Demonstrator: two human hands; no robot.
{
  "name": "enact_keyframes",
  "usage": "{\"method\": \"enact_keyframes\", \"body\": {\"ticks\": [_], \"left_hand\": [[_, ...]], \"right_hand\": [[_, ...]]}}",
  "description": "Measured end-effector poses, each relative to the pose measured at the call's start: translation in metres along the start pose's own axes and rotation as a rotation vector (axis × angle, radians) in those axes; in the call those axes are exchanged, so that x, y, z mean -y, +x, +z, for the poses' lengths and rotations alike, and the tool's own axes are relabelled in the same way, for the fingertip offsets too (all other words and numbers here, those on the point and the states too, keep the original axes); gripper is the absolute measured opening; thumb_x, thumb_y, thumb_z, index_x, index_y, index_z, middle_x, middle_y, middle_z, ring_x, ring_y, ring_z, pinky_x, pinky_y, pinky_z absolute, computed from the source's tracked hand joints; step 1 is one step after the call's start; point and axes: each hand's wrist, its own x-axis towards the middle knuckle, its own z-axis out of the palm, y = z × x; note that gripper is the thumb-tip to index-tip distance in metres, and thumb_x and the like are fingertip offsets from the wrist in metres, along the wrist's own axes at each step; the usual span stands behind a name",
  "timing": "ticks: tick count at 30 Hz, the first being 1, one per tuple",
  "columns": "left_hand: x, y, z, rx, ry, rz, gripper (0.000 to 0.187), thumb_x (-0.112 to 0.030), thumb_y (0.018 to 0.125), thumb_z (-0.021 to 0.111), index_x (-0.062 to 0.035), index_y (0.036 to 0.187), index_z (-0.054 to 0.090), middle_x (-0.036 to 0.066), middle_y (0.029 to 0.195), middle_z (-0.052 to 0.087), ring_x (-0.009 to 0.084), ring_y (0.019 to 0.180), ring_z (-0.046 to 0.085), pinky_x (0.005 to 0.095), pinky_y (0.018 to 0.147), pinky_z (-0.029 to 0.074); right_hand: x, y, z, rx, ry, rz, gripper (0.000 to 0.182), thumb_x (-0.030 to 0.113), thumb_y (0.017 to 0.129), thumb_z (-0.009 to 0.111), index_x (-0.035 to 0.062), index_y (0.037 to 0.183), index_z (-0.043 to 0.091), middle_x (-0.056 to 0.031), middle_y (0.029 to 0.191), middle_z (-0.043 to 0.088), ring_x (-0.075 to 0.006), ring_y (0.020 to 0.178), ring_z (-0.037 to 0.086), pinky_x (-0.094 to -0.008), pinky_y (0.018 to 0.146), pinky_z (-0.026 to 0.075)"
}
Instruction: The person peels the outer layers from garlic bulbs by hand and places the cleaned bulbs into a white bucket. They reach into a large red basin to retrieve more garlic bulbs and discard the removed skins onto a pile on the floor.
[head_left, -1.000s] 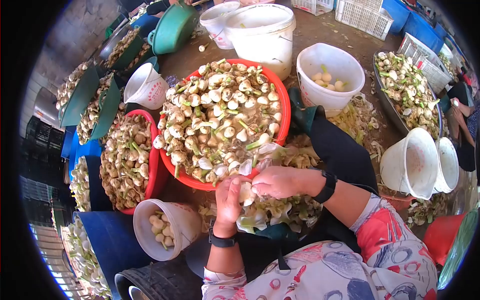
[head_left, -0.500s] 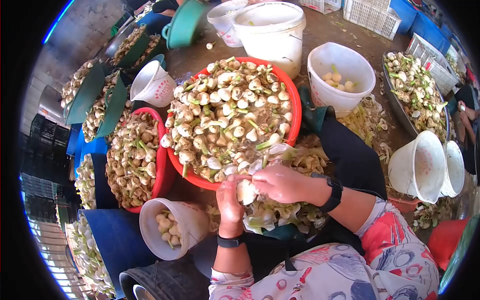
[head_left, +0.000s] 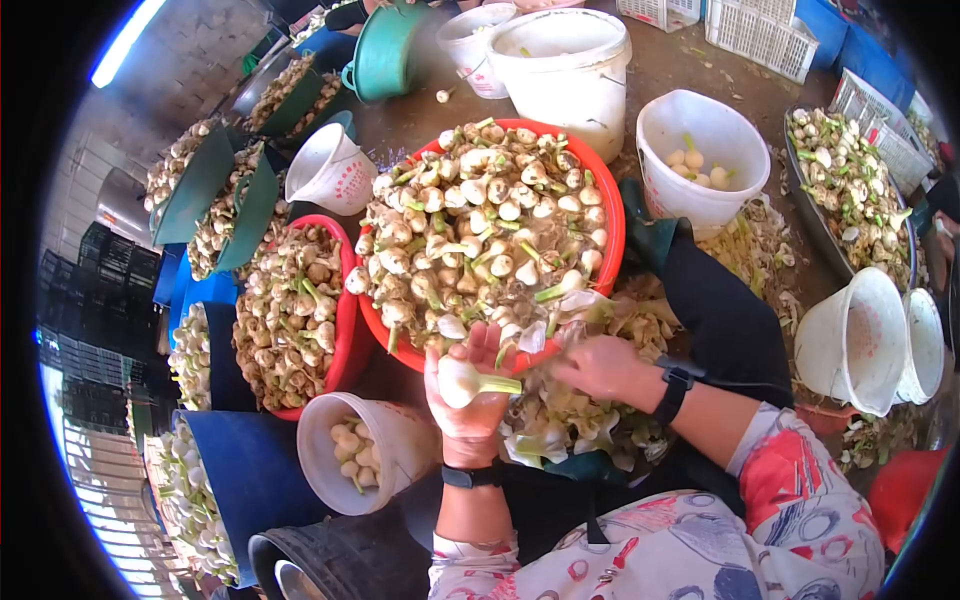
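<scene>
A smooth white garlic bulb [head_left: 459, 383] with a short green stem lies across the upturned palm of my left hand [head_left: 472, 420], its fingers extended and the thumb beside the bulb. To the right, my right hand [head_left: 607, 371] is curled above a heap of loose peels [head_left: 560, 430]. Motion smears its fingertips, so anything pinched there cannot be made out. Just beyond both hands stands a red basin [head_left: 614, 235] heaped with unpeeled garlic bulbs [head_left: 470, 195], several of them dirty. Pale peels hang over the basin's near edge.
Left of my left hand, a white bucket [head_left: 408, 440] holds peeled bulbs. Another white bucket [head_left: 740, 205] with a few bulbs stands beyond my knee. More garlic fills a red tub [head_left: 350, 300] and a dark pan [head_left: 800, 190]. White buckets [head_left: 820, 340] tilt at right.
My hands have come apart: the right moved right, away from the bulb. My left hand has opened out palm up, and the bulb now shows whole, smooth and white. The view has shifted slightly.
</scene>
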Motion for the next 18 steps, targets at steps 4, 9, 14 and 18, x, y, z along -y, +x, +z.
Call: {"method": "enact_keyframes", "body": {"ticks": [4, 9, 14, 18], "left_hand": [[0.016, 0.000, -0.008, 0.088, 0.180, -0.019, 0.041, -0.043, 0.087, 0.035, -0.0108, 0.080, 0.061, 0.011, 0.119, 0.048, 0.0270, 0.114, 0.038, 0.0454, 0.096, 0.028], [0.003, -0.006, -0.017, -0.018, 0.797, 0.028, 0.064, -0.052, 0.083, 0.040, 0.0042, 0.114, 0.042, 0.012, 0.104, 0.053, 0.0209, 0.094, 0.052, 0.0325, 0.083, 0.041], [0.004, -0.017, 0.008, 0.127, 1.244, 0.037, 0.043, -0.023, 0.074, 0.065, 0.0021, 0.105, 0.051, 0.002, 0.084, 0.055, 0.0077, 0.077, 0.049, 0.0210, 0.069, 0.040], [0.017, -0.013, 0.011, 0.106, 1.345, -0.007, 0.035, -0.008, 0.072, 0.063, 0.0014, 0.104, 0.051, -0.001, 0.077, 0.053, 0.0060, 0.070, 0.048, 0.0187, 0.060, 0.041]], "right_hand": [[0.043, 0.005, -0.025, -0.187, 0.535, -0.557, 0.029, 0.031, 0.080, 0.049, 0.0042, 0.077, 0.059, -0.0154, 0.068, 0.057, -0.0331, 0.066, 0.056, -0.0417, 0.058, 0.043], [0.044, -0.002, -0.040, -0.073, 0.358, -0.324, 0.017, 0.019, 0.078, 0.052, 0.0035, 0.083, 0.057, -0.0157, 0.071, 0.056, -0.0340, 0.067, 0.054, -0.0401, 0.059, 0.042], [0.020, -0.006, -0.035, -0.170, 0.260, -0.388, 0.018, 0.021, 0.078, 0.050, 0.0059, 0.071, 0.057, -0.0140, 0.061, 0.056, -0.0334, 0.060, 0.055, -0.0410, 0.054, 0.042], [0.032, -0.021, -0.035, -0.180, -0.054, -0.179, 0.020, 0.019, 0.078, 0.049, 0.0040, 0.067, 0.057, -0.0135, 0.059, 0.057, -0.0324, 0.056, 0.056, -0.0407, 0.051, 0.044]]}}
